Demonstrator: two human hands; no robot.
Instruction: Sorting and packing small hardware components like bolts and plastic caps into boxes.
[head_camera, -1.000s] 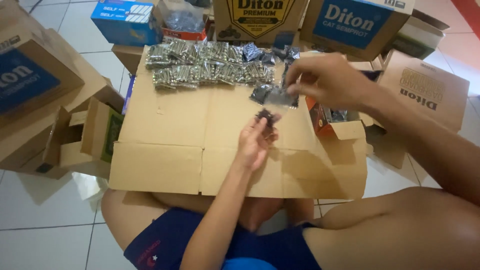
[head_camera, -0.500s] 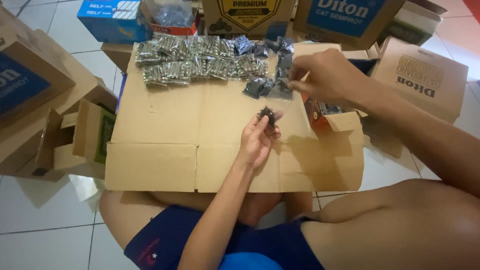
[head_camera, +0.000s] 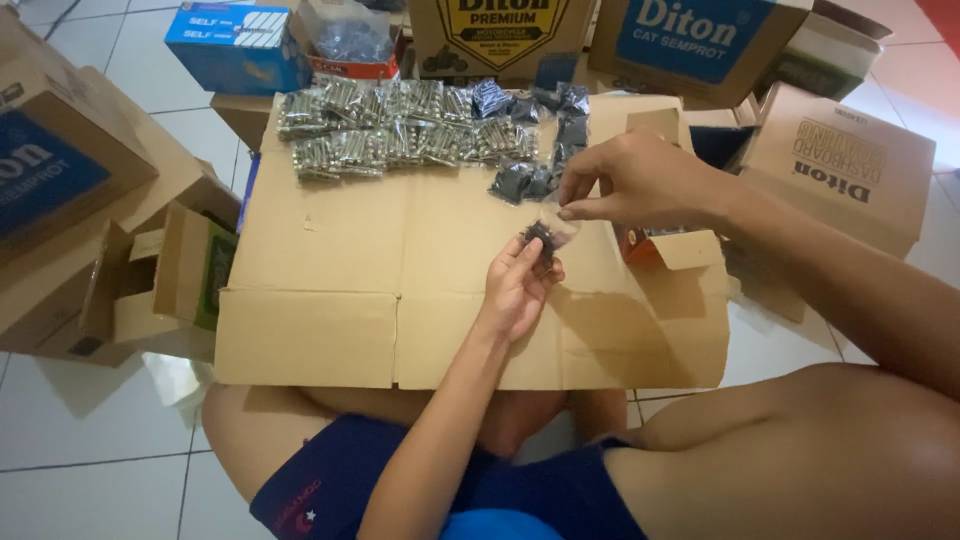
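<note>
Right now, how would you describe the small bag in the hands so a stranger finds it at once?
Start at the flat cardboard sheet on the floor. Near its right side, the left hand and right hand meet over a small clear bag of dark little parts. Unlike the packets lying in rows at the far edge, it is held up.

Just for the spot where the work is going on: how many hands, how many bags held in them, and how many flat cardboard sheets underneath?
Hands: 2, the left hand and the right hand
Small clear bag of dark pieces, held by both: 1
Flat cardboard sheet beneath: 1
Total: 4
</note>
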